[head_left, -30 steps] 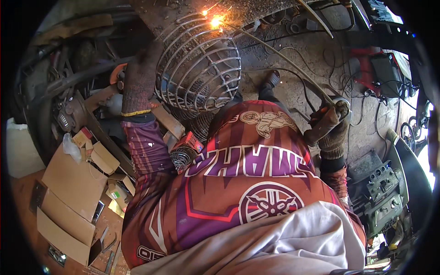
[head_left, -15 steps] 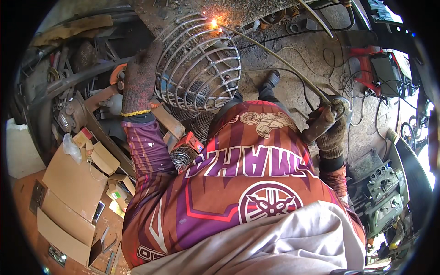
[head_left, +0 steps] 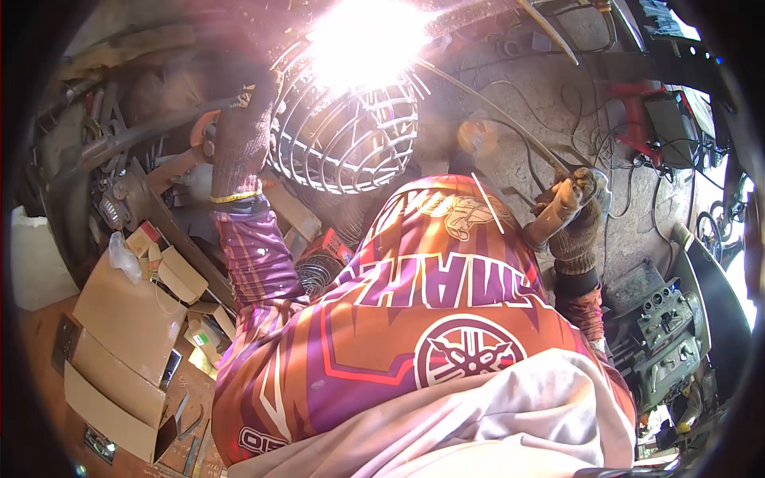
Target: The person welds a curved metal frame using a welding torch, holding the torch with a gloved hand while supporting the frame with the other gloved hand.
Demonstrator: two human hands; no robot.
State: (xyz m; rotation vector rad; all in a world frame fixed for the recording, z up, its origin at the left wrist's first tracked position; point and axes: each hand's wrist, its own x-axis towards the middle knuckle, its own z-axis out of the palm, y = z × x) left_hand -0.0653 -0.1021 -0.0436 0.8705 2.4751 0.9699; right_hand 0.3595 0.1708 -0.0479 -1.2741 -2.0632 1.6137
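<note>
A rounded cage of metal rods [head_left: 339,163] stands in front of me, its upper part hidden by a white welding glare [head_left: 366,40]. My left hand [head_left: 245,139], in a dark knitted glove with a yellow cuff edge, is closed on the cage's left rim; its fingertips are partly hidden. At the right, my gloved right hand [head_left: 567,215] is wrapped around a welding electrode holder [head_left: 588,185]. From the holder a long, thin welding rod [head_left: 494,107] slants up and left into the glare at the cage's top.
Cardboard boxes [head_left: 127,319] lie at lower left, with metal scraps and tools beyond. Coiled wire [head_left: 319,275] sits below the cage. Cables cross the floor [head_left: 498,175] toward a red-framed machine [head_left: 637,119]. A greenish metal machine part [head_left: 661,334] stands at right.
The small orange glow at the rod's tip has become a wide white flare with sparks, covering the cage's top. Both hands stay almost in place.
</note>
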